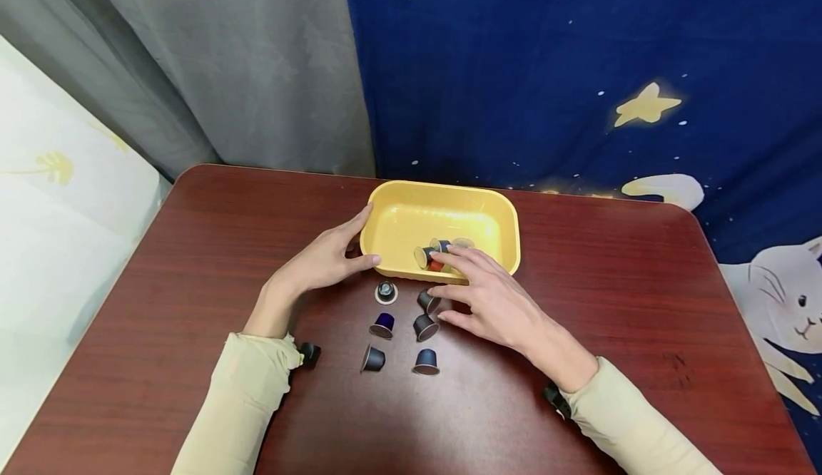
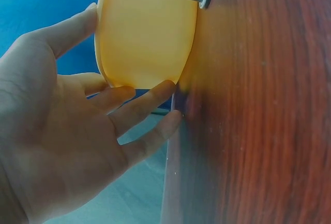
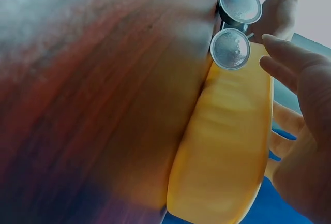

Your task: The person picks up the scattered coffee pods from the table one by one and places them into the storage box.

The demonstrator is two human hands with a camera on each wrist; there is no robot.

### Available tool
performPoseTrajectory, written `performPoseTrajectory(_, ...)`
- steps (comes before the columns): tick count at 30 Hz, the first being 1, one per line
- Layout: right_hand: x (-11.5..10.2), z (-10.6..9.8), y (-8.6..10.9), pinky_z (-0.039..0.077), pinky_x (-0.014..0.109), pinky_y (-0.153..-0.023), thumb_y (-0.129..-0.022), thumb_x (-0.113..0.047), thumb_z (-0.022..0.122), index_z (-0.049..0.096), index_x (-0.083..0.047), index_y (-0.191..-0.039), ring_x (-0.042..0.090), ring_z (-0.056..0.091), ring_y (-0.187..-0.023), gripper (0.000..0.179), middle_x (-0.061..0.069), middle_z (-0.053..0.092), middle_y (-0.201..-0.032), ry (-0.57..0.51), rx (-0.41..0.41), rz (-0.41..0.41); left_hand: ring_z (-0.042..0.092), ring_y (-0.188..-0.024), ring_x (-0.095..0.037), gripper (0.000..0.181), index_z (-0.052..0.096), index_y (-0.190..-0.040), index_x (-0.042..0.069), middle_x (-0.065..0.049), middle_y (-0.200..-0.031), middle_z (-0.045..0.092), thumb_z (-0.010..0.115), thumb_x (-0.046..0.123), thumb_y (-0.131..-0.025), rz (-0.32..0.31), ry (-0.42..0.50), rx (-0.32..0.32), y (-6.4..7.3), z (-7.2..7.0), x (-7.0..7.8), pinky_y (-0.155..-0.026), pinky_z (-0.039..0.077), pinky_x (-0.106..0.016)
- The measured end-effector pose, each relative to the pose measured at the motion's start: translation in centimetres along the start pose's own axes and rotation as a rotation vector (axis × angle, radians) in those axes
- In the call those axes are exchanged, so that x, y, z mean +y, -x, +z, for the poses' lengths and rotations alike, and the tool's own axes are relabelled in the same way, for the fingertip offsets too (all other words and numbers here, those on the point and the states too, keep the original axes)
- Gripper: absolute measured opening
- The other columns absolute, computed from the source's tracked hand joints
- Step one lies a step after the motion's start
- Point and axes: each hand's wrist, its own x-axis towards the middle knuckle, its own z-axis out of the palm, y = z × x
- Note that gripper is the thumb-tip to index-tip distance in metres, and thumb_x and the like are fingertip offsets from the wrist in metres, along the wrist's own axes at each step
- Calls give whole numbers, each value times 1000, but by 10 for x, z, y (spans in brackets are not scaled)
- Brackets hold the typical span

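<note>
A yellow plastic bin stands near the table's far edge, with several coffee capsules at its near right. My left hand holds the bin's left end, thumb over the near rim and fingers against the end wall. My right hand hovers over the bin's near rim, fingers spread; its fingertips partly cover the capsules inside. Just under its thumb and fingers lie two dark capsules on the table. Their silver lids face the right wrist camera, apart from the visible fingers.
More capsules lie in front of the bin: a black one with a pale rim, a purple one, a black one on its side and a dark blue one. Curtains hang behind the brown table.
</note>
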Motion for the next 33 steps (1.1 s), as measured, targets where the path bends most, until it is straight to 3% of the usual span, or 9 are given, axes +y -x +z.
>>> performPoseTrajectory(18,4,8,-10,30,51,-114,-83,-30,81,78,-20,-111,37,43,-135,30,17,50,-145,39,-14,-12,27,-147,-21,94,11,-161,18,-5,-163,21,70,43,-92,-13,-12,-2,0,0,0,-117,27,-44)
performPoseTrajectory(33,4,11,-22,33,51,-110,-81,-37,81,78,-26,-110,36,45,-133,31,13,51,-145,155,-123,26,29,-146,-21,95,12,-161,19,-4,-163,23,71,46,-90,-27,4,-5,-1,-1,0,-116,29,-44)
